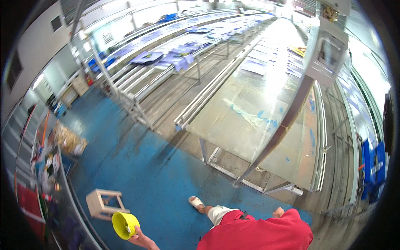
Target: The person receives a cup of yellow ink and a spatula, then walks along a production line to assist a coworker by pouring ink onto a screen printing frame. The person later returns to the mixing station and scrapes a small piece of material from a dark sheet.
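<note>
My left hand (pixel 141 238) is closed on the rim of a yellow plastic tub (pixel 127 218), out to my left at the lower edge. The tub's round mouth faces up and toward me, and a small pale patch shows at the rim by my fingers. Beyond the tub, a small light wooden stool (pixel 96 204) is on the blue floor. My right hand (pixel 278 212) is beside my red shirt, low at the right. It looks rounded, but its fingers are too small and blurred to make out.
A long printing table (pixel 233 121) stands ahead, with purple sheets (pixel 254 64) at its far part. A slanted post (pixel 287 121) rises by its near end. Stuff-filled shelving (pixel 50 175) lines the left; blue bins (pixel 372 166) are at the right.
</note>
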{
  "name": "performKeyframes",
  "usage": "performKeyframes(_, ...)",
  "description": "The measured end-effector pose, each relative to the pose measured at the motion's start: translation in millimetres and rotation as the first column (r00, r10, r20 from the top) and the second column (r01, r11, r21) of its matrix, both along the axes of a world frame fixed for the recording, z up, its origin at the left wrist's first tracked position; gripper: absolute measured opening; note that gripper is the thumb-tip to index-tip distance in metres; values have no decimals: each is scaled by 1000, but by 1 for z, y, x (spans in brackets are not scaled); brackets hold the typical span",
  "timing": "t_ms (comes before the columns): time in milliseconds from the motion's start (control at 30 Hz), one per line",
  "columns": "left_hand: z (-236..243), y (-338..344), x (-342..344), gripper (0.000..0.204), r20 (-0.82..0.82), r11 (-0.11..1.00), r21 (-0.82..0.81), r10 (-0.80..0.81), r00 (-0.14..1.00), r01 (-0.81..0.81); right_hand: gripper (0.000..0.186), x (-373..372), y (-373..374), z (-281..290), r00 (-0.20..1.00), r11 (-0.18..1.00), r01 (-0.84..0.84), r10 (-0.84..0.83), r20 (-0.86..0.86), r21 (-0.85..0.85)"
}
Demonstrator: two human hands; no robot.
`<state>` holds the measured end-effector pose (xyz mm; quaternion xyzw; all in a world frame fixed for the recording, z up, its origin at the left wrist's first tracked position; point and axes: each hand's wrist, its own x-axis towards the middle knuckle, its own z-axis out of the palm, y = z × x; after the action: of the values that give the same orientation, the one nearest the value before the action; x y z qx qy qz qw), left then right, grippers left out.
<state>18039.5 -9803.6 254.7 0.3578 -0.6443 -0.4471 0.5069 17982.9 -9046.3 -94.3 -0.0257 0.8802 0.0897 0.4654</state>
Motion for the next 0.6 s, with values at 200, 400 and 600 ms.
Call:
performKeyframes(200,25,-146,-193,66,10,990,-88,-107,994,108,30,-51,-246,4,711,772,598,-635,-302,-213)
performKeyframes(400,75,-230,-377,62,-49,962,-66,-269,962,266,27,-363,-524,168,568,325,48,-787,-242,-944)
performKeyframes(600,85,-320,-539,58,-24,902,-176,-405,914,395,23,-578,-651,308,450,351,-433,-714,-536,-831)
